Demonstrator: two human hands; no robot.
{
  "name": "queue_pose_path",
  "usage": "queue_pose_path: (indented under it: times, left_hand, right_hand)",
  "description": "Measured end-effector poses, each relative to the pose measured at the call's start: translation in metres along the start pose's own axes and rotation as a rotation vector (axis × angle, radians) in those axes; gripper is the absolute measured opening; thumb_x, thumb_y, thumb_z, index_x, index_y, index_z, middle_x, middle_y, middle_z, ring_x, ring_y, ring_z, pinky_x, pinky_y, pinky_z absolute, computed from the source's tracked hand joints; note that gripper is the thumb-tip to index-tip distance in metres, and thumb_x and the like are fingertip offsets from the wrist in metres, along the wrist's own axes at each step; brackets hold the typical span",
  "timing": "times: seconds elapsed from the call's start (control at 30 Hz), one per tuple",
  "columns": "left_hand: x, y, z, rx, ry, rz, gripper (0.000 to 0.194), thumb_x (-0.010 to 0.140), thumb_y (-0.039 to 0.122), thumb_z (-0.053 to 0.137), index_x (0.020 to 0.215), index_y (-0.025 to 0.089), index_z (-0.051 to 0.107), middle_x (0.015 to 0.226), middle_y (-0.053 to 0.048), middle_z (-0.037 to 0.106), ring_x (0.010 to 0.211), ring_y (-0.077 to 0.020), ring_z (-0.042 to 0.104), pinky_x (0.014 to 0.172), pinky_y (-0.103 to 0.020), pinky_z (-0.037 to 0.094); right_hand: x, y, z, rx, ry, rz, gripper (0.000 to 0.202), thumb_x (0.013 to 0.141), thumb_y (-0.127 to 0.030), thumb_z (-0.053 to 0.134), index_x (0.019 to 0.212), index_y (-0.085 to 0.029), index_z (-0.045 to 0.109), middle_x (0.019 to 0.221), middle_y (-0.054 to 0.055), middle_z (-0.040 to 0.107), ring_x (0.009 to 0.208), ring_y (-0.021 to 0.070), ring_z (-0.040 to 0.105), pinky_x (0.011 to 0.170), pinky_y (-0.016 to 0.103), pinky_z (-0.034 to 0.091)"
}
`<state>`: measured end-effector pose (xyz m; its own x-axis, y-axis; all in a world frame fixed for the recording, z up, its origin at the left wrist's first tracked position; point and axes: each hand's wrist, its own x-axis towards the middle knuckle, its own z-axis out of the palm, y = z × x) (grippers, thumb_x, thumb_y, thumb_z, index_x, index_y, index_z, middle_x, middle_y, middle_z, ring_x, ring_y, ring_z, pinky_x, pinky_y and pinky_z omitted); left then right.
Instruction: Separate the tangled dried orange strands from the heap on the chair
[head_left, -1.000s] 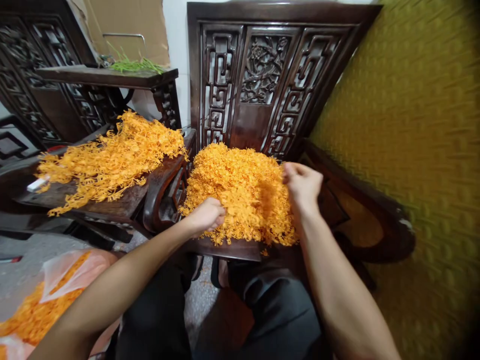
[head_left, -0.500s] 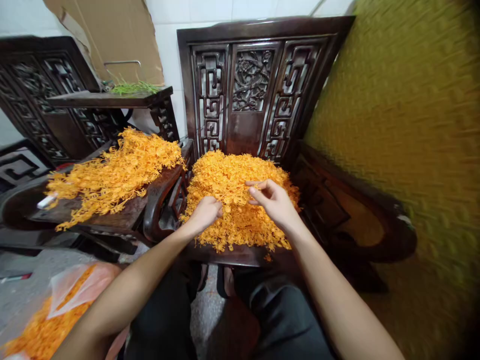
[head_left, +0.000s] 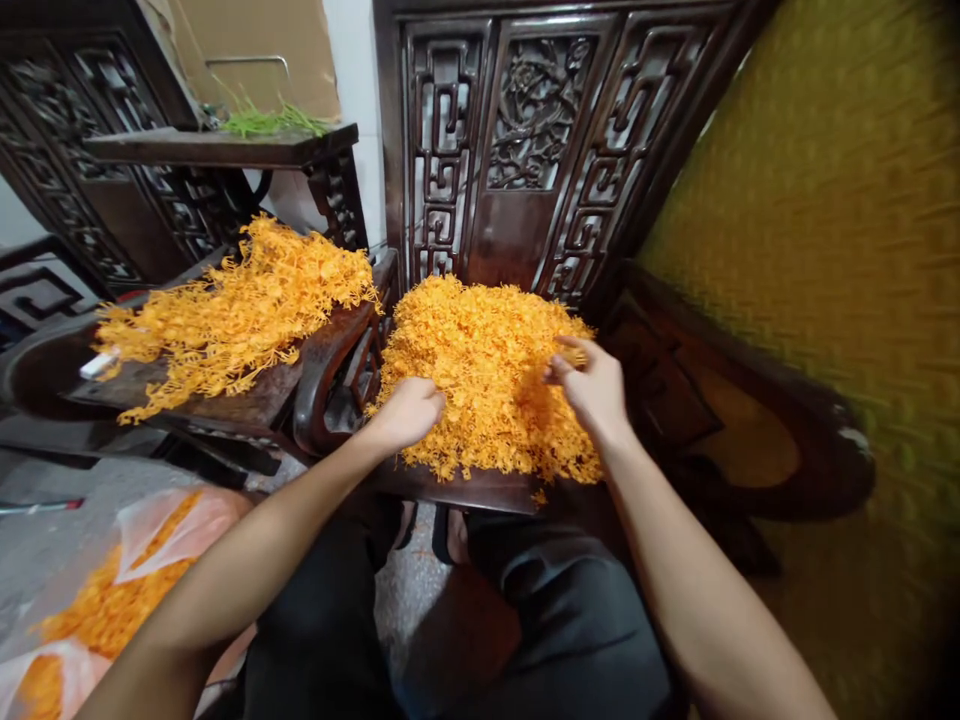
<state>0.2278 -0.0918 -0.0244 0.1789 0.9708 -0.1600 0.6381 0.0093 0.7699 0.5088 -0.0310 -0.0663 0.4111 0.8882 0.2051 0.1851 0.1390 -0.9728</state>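
A heap of small, spidery orange pieces [head_left: 480, 330], which look like plastic, covers the seat of a dark carved wooden chair [head_left: 517, 235]. My left hand [head_left: 411, 410] is closed over the heap's left front, thumb against curled fingers; whatever is between them is hidden. Above the heap's right side is my right hand [head_left: 598, 388], its index finger and thumb a little apart and nothing visible between them. A dark shadow falls on the orange pieces beside it.
To the left, another orange heap [head_left: 255, 300] lies on a second wooden chair, near a small white object [head_left: 99, 364]. Green stems [head_left: 274, 120] rest on a side table [head_left: 217, 148]. Plastic bags [head_left: 161, 535] of orange pieces sit on the floor. A yellow textured surface [head_left: 840, 220] stands right.
My right hand has moved right and away from my left hand, which stays closed at the heap's left front. The camera view has tipped downward a little.
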Motion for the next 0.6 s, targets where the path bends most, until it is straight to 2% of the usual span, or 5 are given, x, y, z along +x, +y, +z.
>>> queue_pose_path:
  times: [0.13,0.27,0.37,0.47,0.6]
  left_hand:
    - [0.002,0.002,0.002,0.152,-0.024,0.056,0.035,0.090,0.022,0.047,0.055,0.019,0.050,0.057,-0.003,0.053,0.058,-0.0159,0.049,0.060,-0.029,0.031]
    - [0.007,0.001,0.003,0.186,-0.027,0.056,0.034,0.090,0.021,0.046,0.056,0.019,0.049,0.059,-0.003,0.055,0.059,-0.0166,0.049,0.061,-0.030,0.031]
    - [0.010,0.002,0.001,0.182,-0.019,0.062,0.033,0.089,0.020,0.047,0.056,0.019,0.046,0.059,-0.003,0.054,0.059,-0.0159,0.048,0.060,-0.030,0.029]
    - [0.010,0.003,-0.002,0.124,-0.031,0.050,0.030,0.086,0.019,0.048,0.056,0.019,0.047,0.056,-0.002,0.052,0.057,-0.0148,0.046,0.058,-0.029,0.028]
    - [0.007,-0.003,-0.007,-0.012,-0.054,-0.014,0.026,0.080,0.021,0.050,0.054,0.019,0.049,0.051,0.000,0.046,0.049,-0.0130,0.041,0.052,-0.029,0.024]
  right_hand:
    - [-0.013,-0.015,0.036,0.064,-0.217,0.155,0.027,0.065,-0.020,0.066,0.091,-0.015,0.071,0.099,0.010,0.068,0.077,0.0179,0.065,0.068,0.034,0.058]
    - [-0.030,-0.040,0.051,0.229,-0.551,0.362,0.026,0.076,-0.043,0.069,0.082,-0.019,0.066,0.090,0.009,0.070,0.071,0.0169,0.060,0.056,0.028,0.050]
    - [-0.038,-0.042,0.056,0.134,-0.683,0.326,0.042,0.070,-0.059,0.079,0.072,-0.019,0.063,0.073,0.004,0.063,0.063,0.0135,0.051,0.054,0.026,0.043]
    - [-0.031,-0.031,0.056,-0.124,-0.570,0.115,0.050,0.068,-0.062,0.081,0.060,-0.019,0.056,0.055,-0.003,0.046,0.053,0.0096,0.037,0.050,0.025,0.030]
    - [-0.003,-0.007,0.038,-0.329,-0.211,0.013,0.052,0.079,-0.063,0.069,0.056,-0.021,0.050,0.048,-0.004,0.042,0.047,0.0099,0.032,0.046,0.026,0.023]
